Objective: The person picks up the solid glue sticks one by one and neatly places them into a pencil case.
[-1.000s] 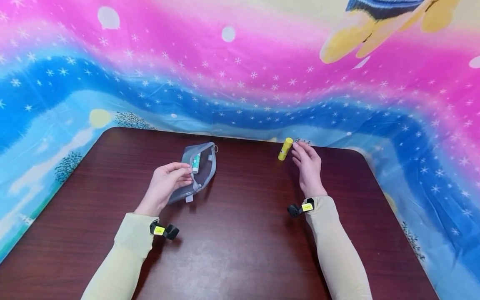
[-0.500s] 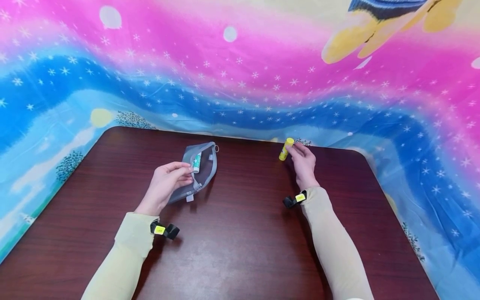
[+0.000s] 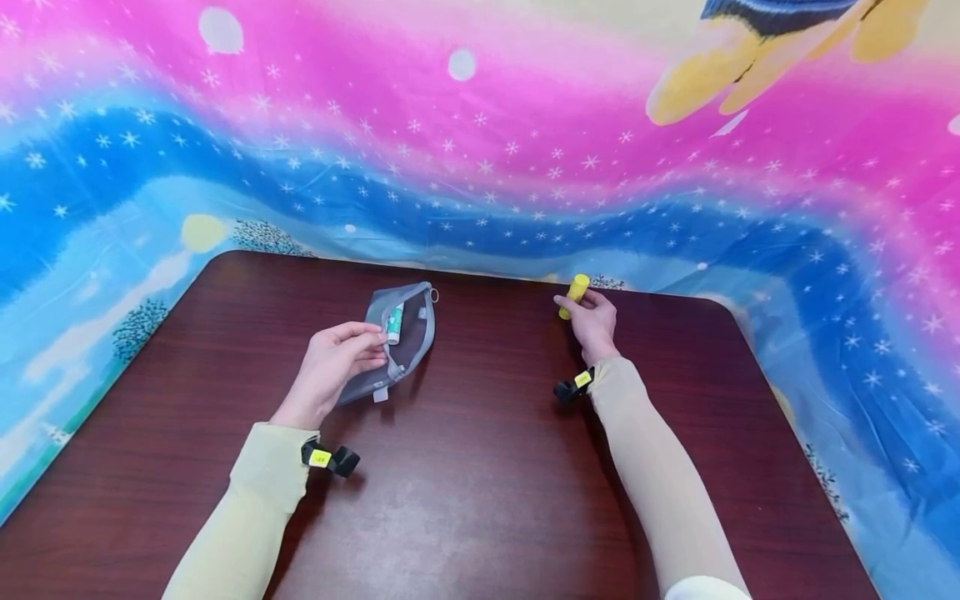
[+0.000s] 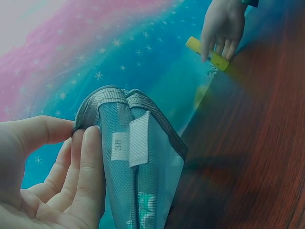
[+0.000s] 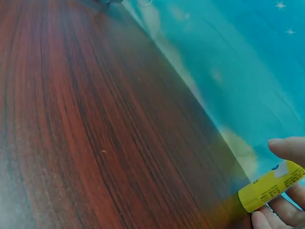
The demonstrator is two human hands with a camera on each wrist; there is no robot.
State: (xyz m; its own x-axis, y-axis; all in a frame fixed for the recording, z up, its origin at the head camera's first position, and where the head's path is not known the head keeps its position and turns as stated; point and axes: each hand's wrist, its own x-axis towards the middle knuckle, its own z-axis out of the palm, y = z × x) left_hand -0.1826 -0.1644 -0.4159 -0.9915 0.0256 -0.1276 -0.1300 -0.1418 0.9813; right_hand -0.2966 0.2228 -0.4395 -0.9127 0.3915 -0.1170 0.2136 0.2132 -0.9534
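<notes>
My left hand pinches the near side of a grey mesh zipper pouch between thumb and fingers. The pouch's mouth gapes, and a green and white tube shows inside. In the left wrist view, white tags sit beside the pouch's zipper, with the thumb at its edge. Toward the table's back edge, my right hand grips a yellow glue stick standing slightly tilted. The thumb crosses its front and the fingers go behind it. Printed text on the glue stick shows in the right wrist view.
A dark reddish-brown wooden table lies under both hands. Behind its back edge hangs a pink and blue patterned cloth, which also runs down both sides. Each wrist wears a black strap-on camera, the left camera close over the tabletop.
My right hand has moved left from beside the glue stick and taken hold of it, its thumb coming round the front. My left hand and the pouch have stayed in place.
</notes>
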